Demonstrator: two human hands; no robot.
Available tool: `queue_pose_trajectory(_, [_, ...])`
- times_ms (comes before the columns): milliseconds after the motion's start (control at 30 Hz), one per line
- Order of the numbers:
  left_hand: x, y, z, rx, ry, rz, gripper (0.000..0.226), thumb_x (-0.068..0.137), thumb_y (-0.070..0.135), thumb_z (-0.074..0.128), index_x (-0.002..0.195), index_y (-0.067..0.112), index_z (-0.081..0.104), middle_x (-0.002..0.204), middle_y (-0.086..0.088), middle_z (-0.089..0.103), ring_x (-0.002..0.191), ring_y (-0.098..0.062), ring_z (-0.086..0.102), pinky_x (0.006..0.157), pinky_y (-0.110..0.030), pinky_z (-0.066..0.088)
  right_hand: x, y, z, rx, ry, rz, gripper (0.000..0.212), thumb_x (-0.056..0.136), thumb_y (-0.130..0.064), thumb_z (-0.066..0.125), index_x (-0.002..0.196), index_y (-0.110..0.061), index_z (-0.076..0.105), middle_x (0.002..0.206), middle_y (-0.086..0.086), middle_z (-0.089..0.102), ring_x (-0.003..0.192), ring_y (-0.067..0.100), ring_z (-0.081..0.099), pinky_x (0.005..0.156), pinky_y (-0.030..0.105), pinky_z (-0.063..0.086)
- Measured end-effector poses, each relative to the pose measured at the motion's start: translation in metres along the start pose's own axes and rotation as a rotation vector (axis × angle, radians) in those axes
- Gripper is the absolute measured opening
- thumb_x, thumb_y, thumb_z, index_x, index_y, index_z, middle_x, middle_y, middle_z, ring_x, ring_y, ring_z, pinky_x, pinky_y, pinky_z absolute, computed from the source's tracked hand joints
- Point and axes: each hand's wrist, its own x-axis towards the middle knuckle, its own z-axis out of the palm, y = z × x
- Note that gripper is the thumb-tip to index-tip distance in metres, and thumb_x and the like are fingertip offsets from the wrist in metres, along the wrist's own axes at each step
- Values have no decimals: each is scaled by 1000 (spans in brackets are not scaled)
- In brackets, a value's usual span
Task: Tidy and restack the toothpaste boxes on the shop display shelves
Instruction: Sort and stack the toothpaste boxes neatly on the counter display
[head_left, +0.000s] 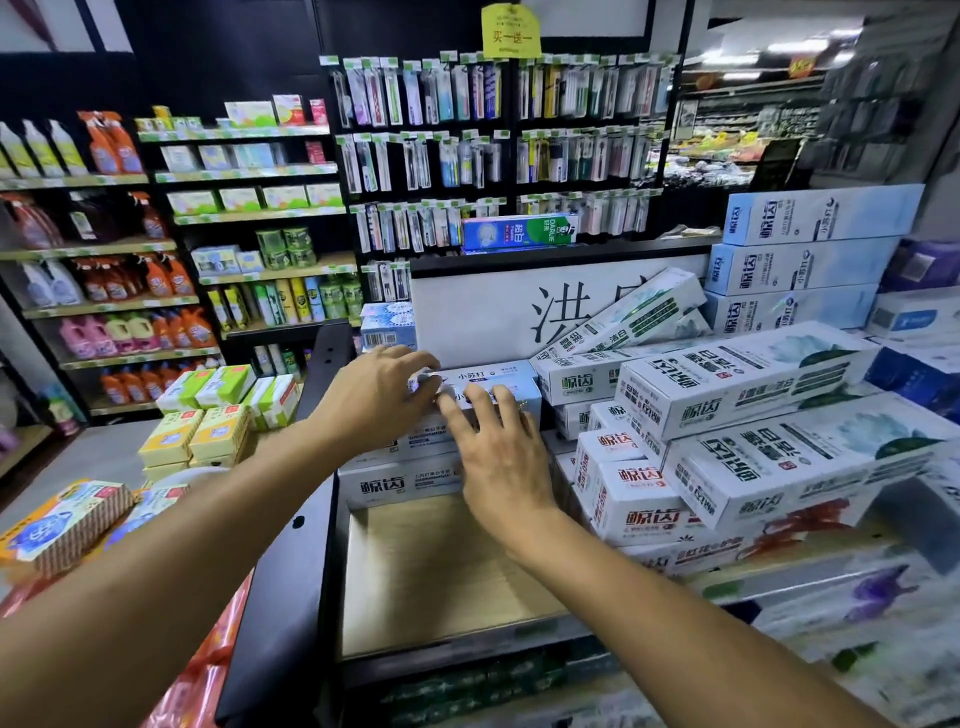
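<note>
1. The left grip (382, 397) has its fingers bent over the left end of the top box (496, 378) and holds it; its thumb is hidden under the hand
2. The right grip (501, 452) is released, with its fingers spread flat on the same box's front, and it covers most of the print
3. The top box lies on a short stack of toothpaste boxes (400, 486) directly beneath both grips; the wrists hide the middle, so the number of boxes cannot be told
4. Behind the grips a white sign panel (483, 312) bears large characters, partly cut off by a leaning box
5. Below the grips and nearer the camera lies the bare wooden shelf floor (441, 571)
6. Just right of the right grip is a tumbled heap of green-and-white boxes (727, 395), some tilted; the far right is blurred
7. Above and beyond the grips hangs a toothbrush rack (493, 150); well left of the left grip stand shelves of cleaning bottles (119, 291)
</note>
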Motion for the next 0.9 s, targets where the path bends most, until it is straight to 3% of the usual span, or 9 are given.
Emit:
queue_pose_trajectory(167, [-33,12,6,118,-111,-61,65,98,58,17,147,27,46,145,2,53,135,-23,44,108,-46,38,-10,-3,-7,189,58,0,78,81,-22,68,150,-18,32,148,8,39,138,35,31,106,49,40])
queue_pose_trajectory(267, [-40,28,1,87,-97,-101,66,95,52,21,144,19,52,146,-5,52,136,-30,44,111,-51,33,-17,-4,-18,259,35,-53,75,83,-25,66,150,-19,31,149,7,38,138,34,29,105,52,40])
queue_pose_trajectory(367, [-40,58,-6,-87,46,-124,45,88,17,50,129,5,64,128,-16,63,119,-40,56,101,-45,43,-22,3,-41,317,40,-76,66,83,-24,65,144,-23,39,144,3,42,133,29,35,102,46,42])
queue_pose_trajectory(467, [-37,107,-21,-268,167,-155,43,75,-8,65,113,11,73,108,-5,71,98,-24,65,86,-34,51,-36,17,-80,483,90,-36,53,80,-15,65,132,-20,54,130,0,53,115,25,51,90,41,51])
queue_pose_trajectory(567, [-35,164,-31,-610,277,-176,28,82,-5,66,100,15,75,86,1,75,75,-15,70,70,-31,57,-62,53,-123,585,272,46,43,79,-12,65,119,-24,64,112,-7,65,94,12,62,80,27,54])
queue_pose_trajectory(667, [-42,226,-29,-1056,203,-198,12,93,10,66,97,18,73,77,-2,74,66,-17,70,60,-27,56,-101,108,-161,643,354,203,23,83,-25,70,105,-33,67,85,-20,68,75,-3,65,65,10,51])
queue_pose_trajectory(733, [-50,269,-15,-1119,121,-201,11,95,14,66,95,22,73,74,1,73,64,-17,67,57,-29,53,-128,150,-179,588,364,315,15,85,-26,75,98,-31,71,75,-24,65,72,-9,64,60,5,49])
queue_pose_trajectory(800, [-56,307,-2,-1047,101,-181,13,92,14,68,89,25,74,71,8,71,62,-12,65,55,-26,48,-150,194,-190,490,361,429,8,85,-27,75,92,-29,73,73,-23,66,68,-4,64,65,16,54])
queue_pose_trajectory(900, [-59,350,7,-865,179,-136,11,89,19,71,93,29,74,74,23,67,63,7,60,54,-9,42,-177,257,-200,427,333,587,2,84,-27,75,83,-26,73,74,-16,70,67,7,66,72,37,57])
